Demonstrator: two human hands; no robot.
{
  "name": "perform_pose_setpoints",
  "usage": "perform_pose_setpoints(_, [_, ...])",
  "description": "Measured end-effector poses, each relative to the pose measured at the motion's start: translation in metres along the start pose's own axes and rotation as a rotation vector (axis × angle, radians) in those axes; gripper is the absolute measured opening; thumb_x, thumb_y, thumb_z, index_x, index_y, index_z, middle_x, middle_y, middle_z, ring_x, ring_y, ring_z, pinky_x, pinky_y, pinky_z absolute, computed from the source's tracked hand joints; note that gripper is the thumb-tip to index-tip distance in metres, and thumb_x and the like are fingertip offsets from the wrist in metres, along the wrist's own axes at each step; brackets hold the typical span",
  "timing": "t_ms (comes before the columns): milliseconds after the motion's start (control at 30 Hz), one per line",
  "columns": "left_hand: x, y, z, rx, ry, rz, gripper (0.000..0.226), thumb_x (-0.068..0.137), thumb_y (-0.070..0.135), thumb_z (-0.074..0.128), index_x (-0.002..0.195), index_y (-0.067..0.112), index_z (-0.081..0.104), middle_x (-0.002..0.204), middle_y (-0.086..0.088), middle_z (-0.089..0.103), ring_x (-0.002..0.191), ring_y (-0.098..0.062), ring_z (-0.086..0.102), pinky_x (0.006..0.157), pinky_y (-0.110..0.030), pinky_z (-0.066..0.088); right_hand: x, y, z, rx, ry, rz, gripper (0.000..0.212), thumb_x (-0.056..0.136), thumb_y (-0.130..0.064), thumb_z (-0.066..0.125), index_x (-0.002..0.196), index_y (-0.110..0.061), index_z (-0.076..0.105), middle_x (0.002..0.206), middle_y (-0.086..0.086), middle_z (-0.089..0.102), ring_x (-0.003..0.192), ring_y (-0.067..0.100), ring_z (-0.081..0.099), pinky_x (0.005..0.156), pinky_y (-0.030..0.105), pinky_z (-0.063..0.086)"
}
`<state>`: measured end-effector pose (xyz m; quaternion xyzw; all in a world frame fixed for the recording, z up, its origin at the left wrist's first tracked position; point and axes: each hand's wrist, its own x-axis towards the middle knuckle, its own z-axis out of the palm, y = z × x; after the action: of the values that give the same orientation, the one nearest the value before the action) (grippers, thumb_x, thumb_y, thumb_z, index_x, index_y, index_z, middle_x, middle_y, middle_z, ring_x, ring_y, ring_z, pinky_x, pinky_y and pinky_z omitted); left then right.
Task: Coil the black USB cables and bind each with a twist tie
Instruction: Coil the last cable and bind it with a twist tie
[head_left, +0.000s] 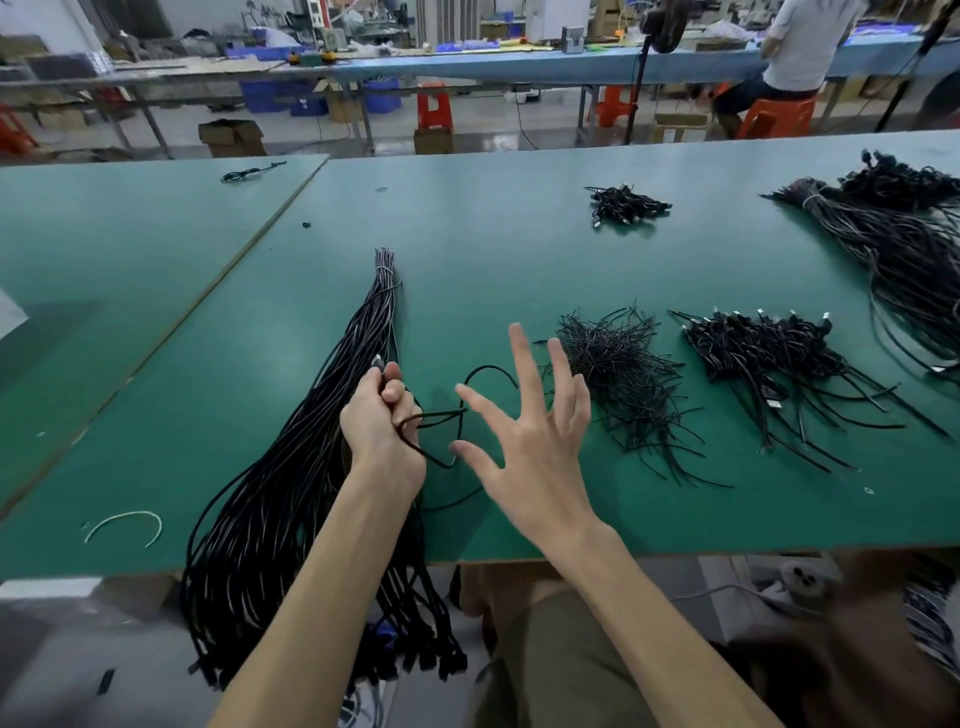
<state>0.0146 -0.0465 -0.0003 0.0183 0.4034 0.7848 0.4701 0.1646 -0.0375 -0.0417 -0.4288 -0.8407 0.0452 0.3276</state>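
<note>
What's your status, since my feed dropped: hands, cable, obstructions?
Left hand gripping one black cable, partly looped. Right hand open, fingers spread beside loop. Twist-tie pile just beyond, nothing between.

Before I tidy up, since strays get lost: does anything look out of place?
A white curved strip lies alone near the green table's front-left edge; one black cable sits apart on the neighbouring table.

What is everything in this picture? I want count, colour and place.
tables: two, green, joined
long bundle: one, black, left, over near edge
twist ties: one pile, black, centre
coiled cables: one pile, black, right of ties
small pile: one, black, far centre
big bundle: one, black, far right
loose cable: one, black, left table
strip: one, white, near left
stools: several, orange, background
held cable: one, black, looped
left hand: grips held cable
right hand: open, fingers spread
</note>
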Motion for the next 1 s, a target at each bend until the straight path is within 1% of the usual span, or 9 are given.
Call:
perform_pose_setpoints(67, [0.000,-0.005,0.001,0.091,0.045,0.053,0.031,0.109,0.023,0.045,0.083,0.015,0.058,0.047,0.011,0.041,0.033,-0.004,0.025,0.035,-0.018,0.020,-0.001,-0.001,0.000,0.067,0.021,-0.041,0.031,0.099,-0.052,0.059,0.121,-0.037,0.073,0.174,-0.001,0.005,0.159,0.034,-0.008,0.123,0.067,0.004])
perform_pose_setpoints(167, [-0.001,-0.012,0.002,0.273,0.036,0.142,0.032,0.109,0.024,0.043,0.081,0.015,0.057,0.045,0.011,0.039,0.032,-0.005,0.026,0.033,-0.019,0.020,-0.001,0.001,-0.003,0.154,0.032,-0.008,0.031,0.104,-0.043,0.053,0.101,-0.025,0.078,0.170,0.005,0.022,0.158,0.035,0.006,0.122,0.063,0.010])
perform_pose_setpoints(367, [-0.013,-0.028,-0.003,0.692,-0.230,0.307,0.041,0.110,0.029,0.046,0.076,0.010,0.060,0.045,0.003,0.048,0.032,-0.010,0.036,0.032,-0.019,0.027,0.000,0.004,0.000,0.276,0.017,0.128,0.033,0.107,-0.030,0.055,0.086,-0.011,0.072,0.153,0.009,0.047,0.149,0.031,0.026,0.118,0.053,0.019])
perform_pose_setpoints(533, [-0.019,-0.027,-0.005,0.983,-0.377,0.374,0.048,0.112,0.023,0.040,0.077,-0.001,0.064,0.053,-0.013,0.066,0.038,-0.025,0.060,0.039,-0.029,0.049,-0.002,0.009,0.002,0.211,0.090,0.127,0.033,0.106,-0.022,0.056,0.078,-0.010,0.068,0.138,0.010,0.055,0.134,0.031,0.040,0.108,0.052,0.032])
perform_pose_setpoints(700, [-0.018,-0.015,-0.007,1.045,-0.409,0.282,0.047,0.111,0.019,0.040,0.081,-0.006,0.066,0.058,-0.015,0.070,0.044,-0.024,0.067,0.043,-0.027,0.054,-0.003,0.006,0.002,0.176,0.149,0.064,0.040,0.106,-0.031,0.046,0.082,-0.010,0.069,0.131,0.005,0.058,0.126,0.024,0.044,0.104,0.041,0.031])
perform_pose_setpoints(800, [-0.018,-0.012,-0.007,1.105,-0.430,0.265,0.046,0.111,0.020,0.042,0.081,-0.003,0.067,0.060,-0.013,0.072,0.047,-0.023,0.069,0.045,-0.024,0.053,-0.003,0.004,0.002,0.151,0.119,0.026,0.034,0.106,-0.024,0.045,0.090,-0.009,0.070,0.128,0.007,0.060,0.120,0.025,0.049,0.102,0.036,0.030])
perform_pose_setpoints(867, [-0.017,-0.011,-0.008,1.124,-0.424,0.252,0.044,0.111,0.022,0.044,0.082,-0.003,0.068,0.064,-0.016,0.072,0.054,-0.028,0.072,0.050,-0.030,0.056,-0.005,0.004,0.004,0.139,0.061,-0.019,0.024,0.103,-0.016,0.049,0.099,-0.005,0.070,0.126,0.008,0.060,0.116,0.026,0.053,0.100,0.037,0.034])
perform_pose_setpoints(967, [-0.017,-0.011,-0.010,1.180,-0.380,0.303,0.044,0.109,0.024,0.049,0.083,-0.005,0.069,0.075,-0.028,0.072,0.069,-0.044,0.071,0.066,-0.047,0.061,-0.006,0.005,0.007,0.108,-0.011,-0.073,0.022,0.101,-0.014,0.051,0.107,-0.003,0.069,0.123,0.009,0.060,0.112,0.026,0.056,0.097,0.033,0.034])
perform_pose_setpoints(1000, [-0.018,-0.010,-0.010,1.169,-0.377,0.299,0.044,0.109,0.023,0.048,0.082,-0.005,0.068,0.074,-0.027,0.071,0.066,-0.043,0.071,0.064,-0.046,0.061,-0.006,0.005,0.007,0.096,-0.019,-0.073,0.019,0.101,-0.011,0.052,0.106,-0.003,0.069,0.122,0.009,0.060,0.111,0.026,0.057,0.096,0.032,0.033])
